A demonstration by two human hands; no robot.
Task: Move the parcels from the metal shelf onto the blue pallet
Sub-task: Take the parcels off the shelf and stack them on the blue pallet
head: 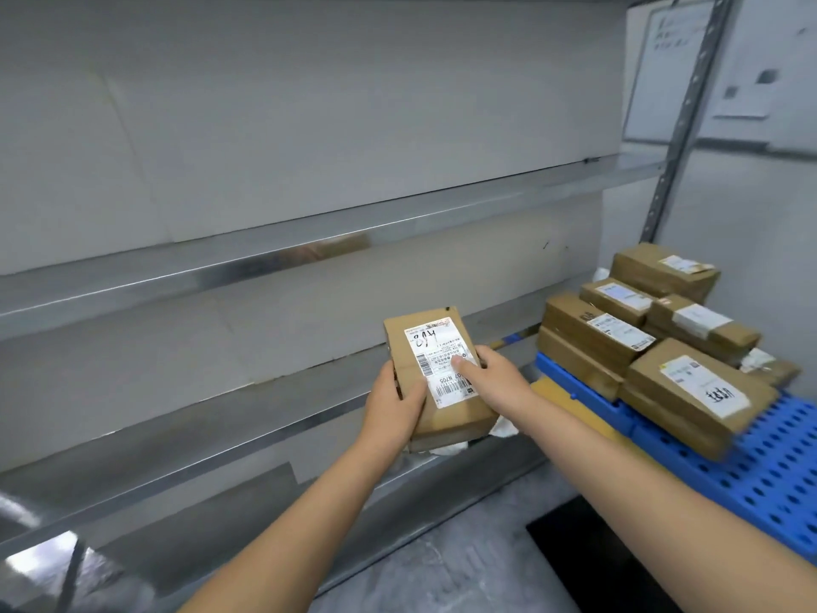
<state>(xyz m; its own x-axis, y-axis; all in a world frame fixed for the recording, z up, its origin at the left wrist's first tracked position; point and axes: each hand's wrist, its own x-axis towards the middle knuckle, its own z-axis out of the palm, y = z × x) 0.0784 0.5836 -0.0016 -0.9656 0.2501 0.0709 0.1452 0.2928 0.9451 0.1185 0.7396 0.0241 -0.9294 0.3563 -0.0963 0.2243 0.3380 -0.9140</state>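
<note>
I hold a small brown cardboard parcel (pixel 409 347) with a white shipping label in front of the metal shelf (pixel 247 258). My left hand (pixel 393 407) grips its left edge, thumb on top. My right hand (pixel 490 376) holds its right side, with the thumb pressed on the label. White wrapping of something shows under the parcel. The blue pallet (pixel 778 462), perforated with holes, lies at the right. On it sit several brown parcels (pixel 689 391) stacked in low piles.
The shelf boards in view carry nothing. A perforated upright post (pixel 681 139) stands at the shelf's right end, with a whiteboard (pixel 654 68) behind it. The floor is grey, with a black mat (pixel 588 564) in front of the pallet.
</note>
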